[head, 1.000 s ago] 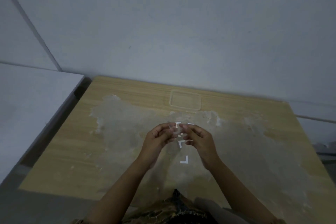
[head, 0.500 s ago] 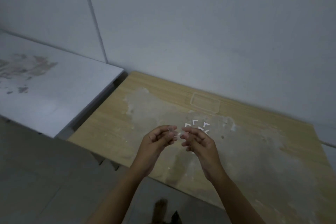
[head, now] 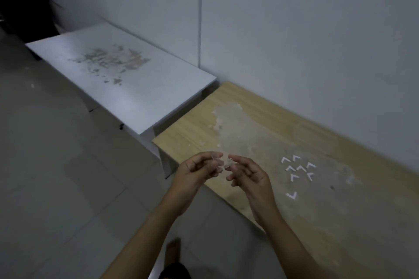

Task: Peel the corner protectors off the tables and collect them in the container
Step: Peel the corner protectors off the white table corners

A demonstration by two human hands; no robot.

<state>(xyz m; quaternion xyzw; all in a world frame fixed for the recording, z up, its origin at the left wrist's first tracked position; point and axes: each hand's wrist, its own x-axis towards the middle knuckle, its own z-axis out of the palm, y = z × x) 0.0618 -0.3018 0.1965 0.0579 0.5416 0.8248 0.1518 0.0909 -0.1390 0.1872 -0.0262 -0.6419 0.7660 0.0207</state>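
Both hands, left hand (head: 199, 169) and right hand (head: 246, 173), meet fingertip to fingertip, pinching a clear corner protector (head: 223, 162) between them, likely separating it; white backing pieces (head: 299, 169) lie on the surface (head: 340, 222) just right.

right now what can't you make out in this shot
- Head view, small clear piece between the hands: see-through and blurred; its shape is unclear.
- Left hand and right hand: which fingertips grip the piece is too small to tell.
- Container: not in this view.
- Wooden table: cut off by the right and bottom edges.
- White corner pieces: too small to tell protectors from backing scraps.
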